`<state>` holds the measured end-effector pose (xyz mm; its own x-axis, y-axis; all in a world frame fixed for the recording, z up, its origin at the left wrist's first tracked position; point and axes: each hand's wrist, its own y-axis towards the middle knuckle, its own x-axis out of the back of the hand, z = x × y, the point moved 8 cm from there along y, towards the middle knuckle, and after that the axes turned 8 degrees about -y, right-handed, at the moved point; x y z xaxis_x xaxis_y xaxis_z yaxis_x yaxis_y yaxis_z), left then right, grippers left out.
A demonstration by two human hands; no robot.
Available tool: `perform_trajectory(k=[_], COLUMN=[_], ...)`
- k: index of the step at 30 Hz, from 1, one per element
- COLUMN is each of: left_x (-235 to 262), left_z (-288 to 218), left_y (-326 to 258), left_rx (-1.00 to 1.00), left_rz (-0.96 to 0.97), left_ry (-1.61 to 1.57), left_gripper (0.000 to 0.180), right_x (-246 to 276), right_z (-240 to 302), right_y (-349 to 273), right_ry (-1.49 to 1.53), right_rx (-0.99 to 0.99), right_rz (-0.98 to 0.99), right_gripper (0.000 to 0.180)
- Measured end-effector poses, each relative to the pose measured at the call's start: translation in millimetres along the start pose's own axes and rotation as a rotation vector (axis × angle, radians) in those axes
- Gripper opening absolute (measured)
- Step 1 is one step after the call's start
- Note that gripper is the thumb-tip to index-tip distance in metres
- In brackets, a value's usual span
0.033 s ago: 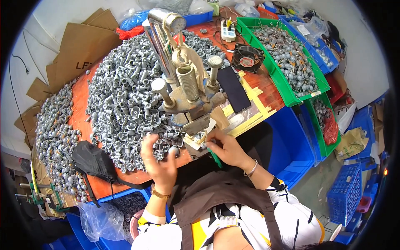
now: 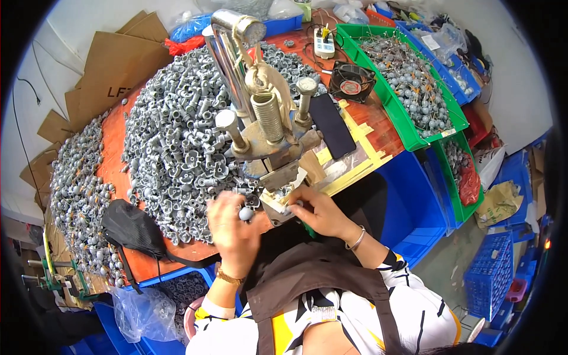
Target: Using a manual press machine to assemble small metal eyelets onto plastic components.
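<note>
My left hand [image 2: 232,229] is over the near edge of a heap of grey plastic fittings [image 2: 177,136], its fingers curled and smeared by motion. A small grey ball [image 2: 245,213] shows beside its fingers; whether they touch it is unclear. My right hand [image 2: 322,214] is closed, thumb and fingers together, at the front of the metal hand press [image 2: 269,127]. From under that hand sticks out a slim green piece [image 2: 309,230], mostly hidden by the palm. The fingertips are next to the small fixture [image 2: 278,202] at the foot of the press, lined with pale tape.
A black phone [image 2: 332,127] and a small fan [image 2: 351,81] lie right of the press. Green trays [image 2: 408,142] of wired grey balls stand farther right. A black pouch [image 2: 135,228] and more wired balls [image 2: 80,201] are at the left. A blue bin [image 2: 414,207] is below the table.
My left hand's spread finger and thumb have drawn in, and the grey ball shows more fully. My right hand has barely shifted; less of the green piece shows.
</note>
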<state>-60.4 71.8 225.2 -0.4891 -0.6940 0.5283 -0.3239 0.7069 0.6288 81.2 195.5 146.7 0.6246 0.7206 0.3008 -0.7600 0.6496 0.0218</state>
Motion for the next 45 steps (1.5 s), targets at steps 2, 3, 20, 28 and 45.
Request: perform_trajectory(k=[2, 3, 20, 28, 45], left_x=[-25.5, -33.5, -66.7, -65.0, -70.8], left_z=[-16.7, -15.7, 44.7, 34.3, 37.9], left_y=[-5.7, -10.3, -9.0, -2.6, -5.3], left_rx=[-0.080, -0.078, 0.330, 0.338, 0.383], left_rz=[0.268, 0.295, 0.118, 0.105, 0.168], left_ry=[-0.015, -0.086, -0.246, -0.209, -0.191], left_gripper=[0.047, 0.039, 0.021, 0.020, 0.021], right_x=[-16.4, -22.3, 6.8, 116.7, 65.0], right_z=[20.0, 19.3, 29.1, 49.1, 104.5], right_y=[2.0, 3.9, 7.3, 105.7, -65.8], right_ry=[0.025, 0.024, -0.646, 0.265, -0.423], right_rx=[0.130, 0.130, 0.162, 0.121, 0.922], right_rz=[0.142, 0.146, -0.300, -0.240, -0.356], right_gripper=[0.011, 0.011, 0.015, 0.034, 0.025])
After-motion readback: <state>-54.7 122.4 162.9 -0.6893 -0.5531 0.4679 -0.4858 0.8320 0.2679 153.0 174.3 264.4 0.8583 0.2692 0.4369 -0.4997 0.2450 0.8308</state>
